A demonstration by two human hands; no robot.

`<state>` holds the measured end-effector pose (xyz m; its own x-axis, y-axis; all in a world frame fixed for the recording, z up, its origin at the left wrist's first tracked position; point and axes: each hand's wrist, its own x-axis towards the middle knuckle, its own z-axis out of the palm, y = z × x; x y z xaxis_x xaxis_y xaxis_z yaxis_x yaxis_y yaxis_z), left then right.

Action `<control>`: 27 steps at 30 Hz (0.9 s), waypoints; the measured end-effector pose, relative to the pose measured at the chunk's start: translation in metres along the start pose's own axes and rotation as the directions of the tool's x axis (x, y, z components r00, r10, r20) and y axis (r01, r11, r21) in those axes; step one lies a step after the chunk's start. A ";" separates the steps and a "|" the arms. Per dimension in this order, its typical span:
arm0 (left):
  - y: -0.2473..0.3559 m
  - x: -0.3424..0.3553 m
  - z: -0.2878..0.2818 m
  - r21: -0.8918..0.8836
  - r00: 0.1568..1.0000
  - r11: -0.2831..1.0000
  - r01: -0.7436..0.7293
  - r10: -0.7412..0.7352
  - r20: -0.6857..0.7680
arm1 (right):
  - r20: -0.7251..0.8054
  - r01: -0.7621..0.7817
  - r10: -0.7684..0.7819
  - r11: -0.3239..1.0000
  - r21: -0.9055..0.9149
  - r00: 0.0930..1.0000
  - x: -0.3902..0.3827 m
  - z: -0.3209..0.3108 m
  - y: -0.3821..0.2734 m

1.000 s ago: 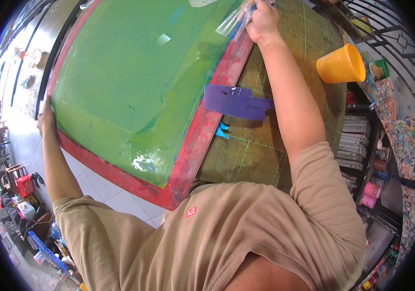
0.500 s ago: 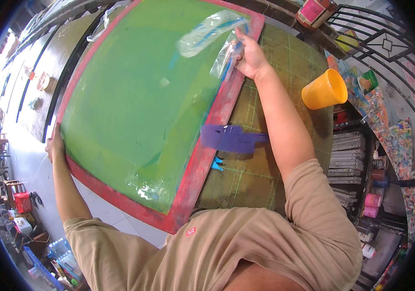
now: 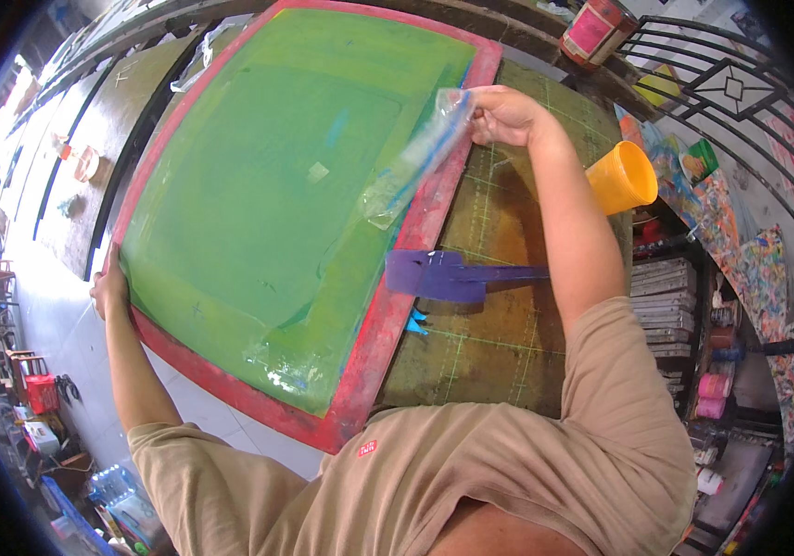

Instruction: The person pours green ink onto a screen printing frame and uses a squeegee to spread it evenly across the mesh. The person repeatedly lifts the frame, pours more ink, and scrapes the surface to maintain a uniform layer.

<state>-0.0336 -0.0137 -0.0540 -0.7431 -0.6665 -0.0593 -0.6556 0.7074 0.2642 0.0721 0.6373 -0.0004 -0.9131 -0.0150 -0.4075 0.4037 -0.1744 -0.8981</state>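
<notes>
A large screen with green mesh (image 3: pixel 239 185) and a red-painted frame (image 3: pixel 360 398) lies at a slant over a grid-marked olive board (image 3: pixel 457 361). My left hand (image 3: pixel 111 283) is closed on the frame's left edge. My right hand (image 3: pixel 501 116) pinches a crumpled clear plastic strip with a blue stripe (image 3: pixel 415 162), which lies across the upper right of the mesh. A purple spatula-like tool (image 3: pixel 425 275) rests across the frame's right bar, its far end behind my forearm. Small cyan pieces (image 3: pixel 415 322) lie below it. A yellow cup (image 3: pixel 621 176) stands right of my forearm.
A red-labelled container (image 3: pixel 591 32) stands beyond the board beside black railings (image 3: pixel 740 83). A rack of stacked grey slabs (image 3: pixel 656 306) and colourful spools (image 3: pixel 712 389) are at right. Slatted benches (image 3: pixel 82 111) are at far left, with a red crate (image 3: pixel 42 394) and clutter on the tiled floor.
My right hand has shifted along the frame and the plastic strip has swung down over the mesh's right side. The whole scene sits lower in the picture than a second ago.
</notes>
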 end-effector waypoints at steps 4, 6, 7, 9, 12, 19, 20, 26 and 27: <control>-0.006 0.011 0.007 0.004 1.000 1.000 0.001 -0.001 -0.006 | -0.015 -0.147 0.149 0.948 -0.281 0.989 -0.020 -0.019 -0.017; -0.006 0.011 0.008 -0.009 1.000 1.000 -0.005 0.005 -0.009 | -0.121 -0.154 0.114 0.903 -0.402 0.986 -0.031 -0.013 -0.019; -0.005 0.010 0.008 -0.008 1.000 1.000 -0.006 0.006 -0.009 | -0.168 -0.157 0.090 0.883 -0.442 0.982 -0.038 -0.005 -0.020; -0.004 0.009 0.008 -0.007 1.000 1.000 -0.011 0.011 -0.009 | -0.292 -0.182 -0.024 0.733 -0.655 0.956 -0.049 0.001 -0.025; -0.009 0.020 0.010 0.034 1.000 0.999 0.006 -0.006 -0.019 | -0.300 0.134 -0.334 0.835 -0.533 0.893 -0.070 0.014 -0.019; -0.012 0.030 0.010 0.019 1.000 1.000 -0.006 0.005 0.016 | 0.469 0.177 -0.677 0.657 0.733 0.567 -0.114 0.033 0.002; -0.009 0.029 0.009 0.019 1.000 1.000 -0.012 0.011 0.012 | 0.481 0.149 -0.707 0.628 0.764 0.518 -0.116 0.033 0.008; -0.017 0.048 -0.009 -0.120 0.978 0.992 -0.050 0.072 0.195 | 0.408 0.292 -0.753 0.602 0.743 0.516 -0.128 0.042 0.023; -0.015 0.046 -0.002 -0.109 0.985 0.993 -0.041 0.059 0.162 | 0.357 0.360 -0.784 0.570 0.739 0.508 -0.124 0.038 0.030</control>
<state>-0.0574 -0.0553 -0.0587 -0.7923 -0.5769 -0.1988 -0.6058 0.7045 0.3697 0.1951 0.5961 0.0291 -0.8009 -0.2224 0.5560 -0.1410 -0.8324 -0.5360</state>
